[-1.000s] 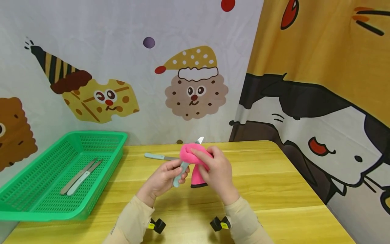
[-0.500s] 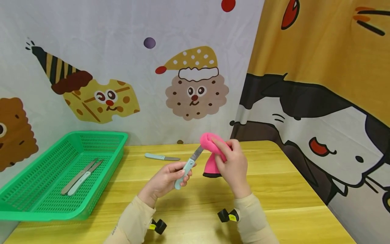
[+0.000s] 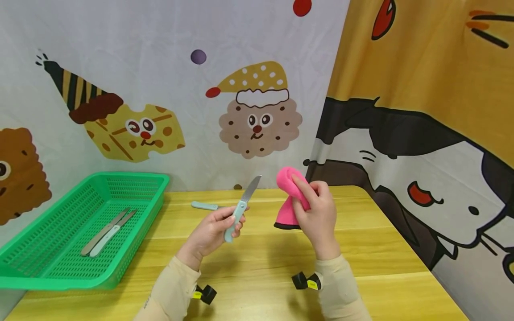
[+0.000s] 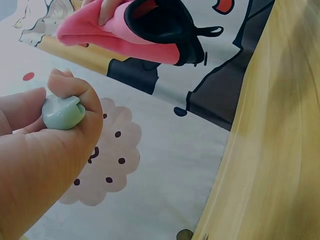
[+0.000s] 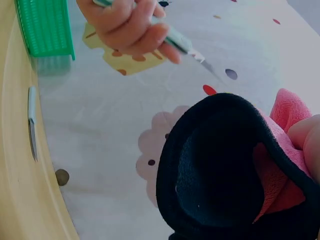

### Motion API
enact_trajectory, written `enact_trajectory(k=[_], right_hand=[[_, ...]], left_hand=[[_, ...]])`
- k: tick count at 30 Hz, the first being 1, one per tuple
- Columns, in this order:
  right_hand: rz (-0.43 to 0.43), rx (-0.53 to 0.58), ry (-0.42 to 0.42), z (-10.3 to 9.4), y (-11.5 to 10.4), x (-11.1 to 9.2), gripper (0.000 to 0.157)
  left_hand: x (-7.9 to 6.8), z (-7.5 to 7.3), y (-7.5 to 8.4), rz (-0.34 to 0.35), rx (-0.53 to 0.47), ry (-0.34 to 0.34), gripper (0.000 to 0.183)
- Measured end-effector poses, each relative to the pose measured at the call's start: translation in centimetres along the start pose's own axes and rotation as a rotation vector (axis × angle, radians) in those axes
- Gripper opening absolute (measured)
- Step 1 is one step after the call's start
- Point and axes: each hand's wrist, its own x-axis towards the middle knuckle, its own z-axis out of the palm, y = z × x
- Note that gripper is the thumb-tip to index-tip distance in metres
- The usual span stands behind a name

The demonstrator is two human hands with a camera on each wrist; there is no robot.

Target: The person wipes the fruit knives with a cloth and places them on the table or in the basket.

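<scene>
My left hand grips the pale blue handle of a fruit knife, its blade pointing up and bare. In the left wrist view only the butt of the knife handle shows, inside my curled fingers. To the right, my right hand pinches a folded pink cloth mitt with a black rim. The mitt and the knife are apart. The right wrist view looks into the dark opening of the mitt. Behind my left hand, a second blue-handled knife lies on the table, its blade mostly hidden.
On the left stands a green plastic basket with two knives in it, one brownish and one white-handled. The wooden table ends at a printed cloth behind, and another cartoon curtain hangs at the right.
The mitt was wrapped round the knife's blade; my right hand has drawn it off, up and to the right. The whole blade now shows. My left hand has moved slightly left with the knife.
</scene>
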Motion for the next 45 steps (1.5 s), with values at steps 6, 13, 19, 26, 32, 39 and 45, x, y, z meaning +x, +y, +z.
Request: enact_trajectory(k=[6,13,19,26,32,39,45], right_hand=[[-0.068,0.047,0.011,0.6,-1.0,0.0,0.044],[-0.136,0.062,-0.079,1.3,-2.4,-0.3,0.045],[-0.207,0.069,-0.162,2.3,-3.7,-1.2,0.055],[-0.213,0.051,-0.205,3.2,-4.4,-1.8,0.058],[-0.178,0.041,-0.196,3.1,-4.6,-1.8,0.051],[-0.163,0.023,-0.163,3.3,-3.9,-1.8,0.049],[-0.113,-0.011,-0.138,2.9,-2.9,-1.6,0.05]], left_hand=[[0.0,0.0,0.3,0.007,-0.062,0.0,0.041],[0.0,0.1,0.3,0.023,-0.094,-0.032,0.038],[0.2,0.5,0.0,0.023,-0.107,-0.04,0.038],[0.2,0.7,-0.2,-0.01,0.009,-0.036,0.034],[0.0,0.3,-0.2,-0.034,0.069,-0.051,0.03],[0.0,0.3,-0.1,-0.057,0.088,-0.041,0.029],[0.2,0.7,-0.1,-0.088,0.079,-0.046,0.041]])
